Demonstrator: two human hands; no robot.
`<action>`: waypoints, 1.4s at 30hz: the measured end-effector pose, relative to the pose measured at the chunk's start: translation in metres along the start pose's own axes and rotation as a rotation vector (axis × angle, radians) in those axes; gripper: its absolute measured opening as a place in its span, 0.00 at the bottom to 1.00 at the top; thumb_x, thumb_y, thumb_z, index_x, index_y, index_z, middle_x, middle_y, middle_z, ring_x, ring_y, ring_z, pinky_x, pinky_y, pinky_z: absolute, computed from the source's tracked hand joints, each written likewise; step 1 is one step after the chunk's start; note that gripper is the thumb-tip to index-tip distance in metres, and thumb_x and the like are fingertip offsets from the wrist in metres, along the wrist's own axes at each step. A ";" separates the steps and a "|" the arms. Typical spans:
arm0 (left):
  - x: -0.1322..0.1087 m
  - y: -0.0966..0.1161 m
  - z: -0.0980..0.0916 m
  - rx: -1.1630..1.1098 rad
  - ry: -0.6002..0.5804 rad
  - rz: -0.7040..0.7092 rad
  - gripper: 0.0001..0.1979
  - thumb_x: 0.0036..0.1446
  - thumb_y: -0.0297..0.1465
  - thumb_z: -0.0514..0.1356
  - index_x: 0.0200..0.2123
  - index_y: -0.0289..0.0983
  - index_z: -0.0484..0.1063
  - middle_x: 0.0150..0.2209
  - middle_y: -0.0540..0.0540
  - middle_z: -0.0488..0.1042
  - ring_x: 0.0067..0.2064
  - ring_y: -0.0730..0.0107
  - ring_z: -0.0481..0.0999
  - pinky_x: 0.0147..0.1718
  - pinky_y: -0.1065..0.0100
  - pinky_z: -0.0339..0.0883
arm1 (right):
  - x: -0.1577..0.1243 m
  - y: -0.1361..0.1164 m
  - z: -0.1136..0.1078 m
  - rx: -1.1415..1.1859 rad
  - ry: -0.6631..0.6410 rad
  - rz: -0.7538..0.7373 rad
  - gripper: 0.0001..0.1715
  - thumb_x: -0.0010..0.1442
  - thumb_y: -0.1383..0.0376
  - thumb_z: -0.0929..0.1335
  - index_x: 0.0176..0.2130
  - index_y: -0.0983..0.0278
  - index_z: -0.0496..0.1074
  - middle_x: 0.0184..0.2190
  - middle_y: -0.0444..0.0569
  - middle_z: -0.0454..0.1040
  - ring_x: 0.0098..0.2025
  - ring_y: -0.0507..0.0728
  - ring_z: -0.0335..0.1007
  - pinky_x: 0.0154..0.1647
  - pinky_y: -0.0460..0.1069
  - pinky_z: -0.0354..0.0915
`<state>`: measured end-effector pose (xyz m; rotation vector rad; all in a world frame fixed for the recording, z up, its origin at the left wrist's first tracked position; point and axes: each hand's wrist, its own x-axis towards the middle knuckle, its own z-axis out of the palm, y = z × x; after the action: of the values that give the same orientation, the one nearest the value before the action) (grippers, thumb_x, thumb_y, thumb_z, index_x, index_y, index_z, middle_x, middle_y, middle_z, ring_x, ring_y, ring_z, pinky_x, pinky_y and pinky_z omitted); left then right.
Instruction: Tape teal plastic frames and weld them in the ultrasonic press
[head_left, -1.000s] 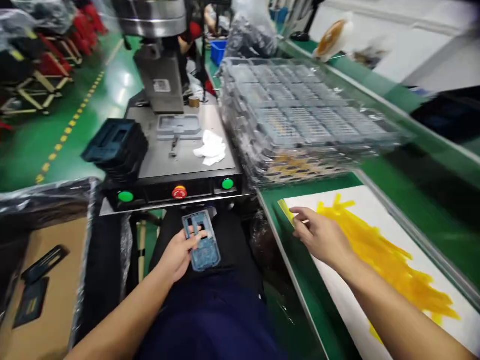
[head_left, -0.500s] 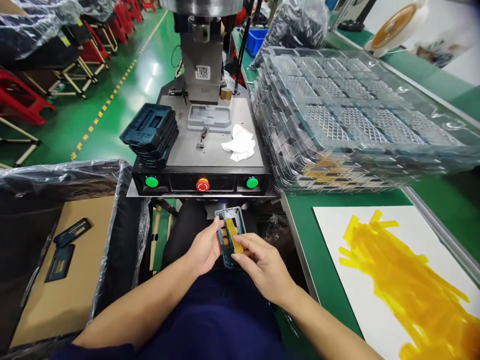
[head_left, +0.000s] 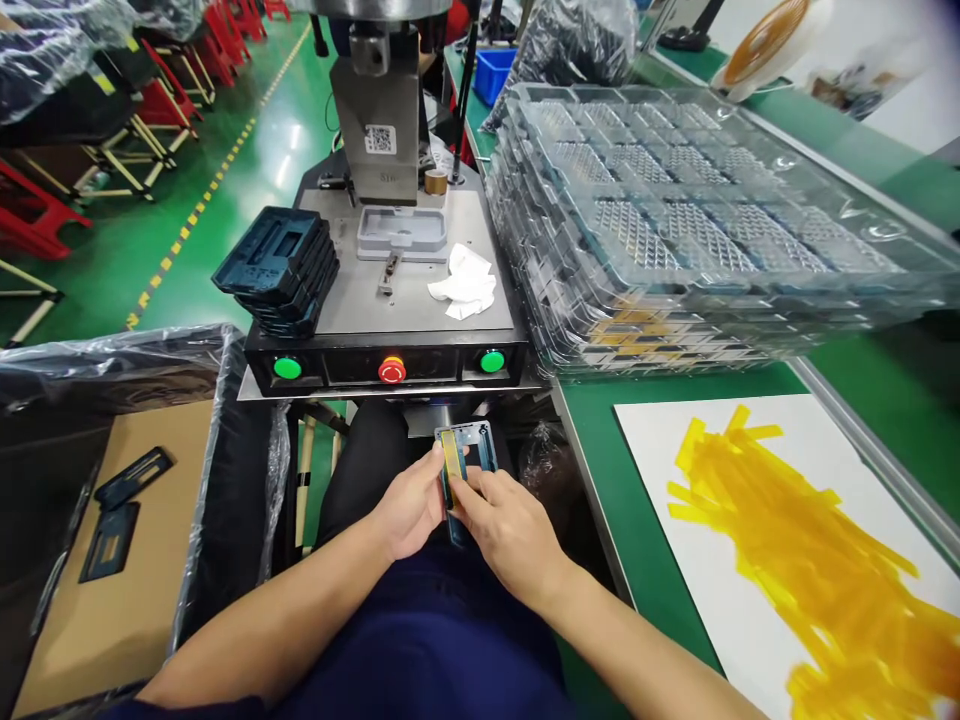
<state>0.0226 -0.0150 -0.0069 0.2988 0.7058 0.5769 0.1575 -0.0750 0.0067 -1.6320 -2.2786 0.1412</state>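
Observation:
Low over my lap, my left hand (head_left: 409,508) grips a dark rectangular plastic housing (head_left: 481,438) with cut-out openings, tilted up toward me. A narrow yellow strip (head_left: 451,454) lies along the left side of the housing. The closed fingers of my right hand (head_left: 516,530) pinch the strip's lower end against the housing. My fingers cover the housing's lower part, so I cannot tell how much of the strip is stuck down.
Ahead stands a press (head_left: 379,120) with two green buttons and a red one. Dark housings (head_left: 274,260) are stacked on its left, near a white cloth (head_left: 463,283). Clear trays (head_left: 675,230) and a white sheet of yellow strips (head_left: 795,540) lie right; a lined bin (head_left: 150,440) sits left.
The yellow strip has shifted from the middle of the housing to its left side and now lines up with it. My right hand has moved left with it. The camera view has turned slightly.

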 end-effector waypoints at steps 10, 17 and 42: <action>0.001 0.003 -0.002 -0.110 0.030 0.054 0.14 0.63 0.34 0.53 0.46 0.32 0.70 0.40 0.40 0.77 0.43 0.64 0.77 0.44 0.64 0.69 | 0.000 -0.004 -0.009 0.019 -0.013 0.097 0.24 0.60 0.58 0.66 0.53 0.66 0.67 0.47 0.58 0.69 0.45 0.61 0.65 0.45 0.55 0.66; -0.005 0.011 -0.006 -0.242 -0.012 0.202 0.09 0.60 0.29 0.57 0.44 0.36 0.68 0.45 0.42 0.76 0.49 0.62 0.75 0.52 0.57 0.64 | 0.018 -0.006 -0.017 -0.050 -0.035 0.193 0.41 0.51 0.62 0.70 0.60 0.69 0.57 0.55 0.62 0.64 0.54 0.67 0.62 0.52 0.60 0.66; 0.018 -0.002 -0.196 0.321 0.296 0.310 0.30 0.49 0.49 0.62 0.49 0.35 0.64 0.38 0.42 0.73 0.35 0.64 0.75 0.34 0.64 0.67 | 0.341 0.113 -0.081 0.060 -0.179 0.373 0.47 0.38 0.71 0.73 0.58 0.73 0.63 0.55 0.60 0.68 0.53 0.62 0.67 0.55 0.50 0.60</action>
<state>-0.0993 0.0071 -0.1594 0.6377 1.0511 0.8135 0.1876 0.2732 0.1241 -2.0687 -2.0407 0.4554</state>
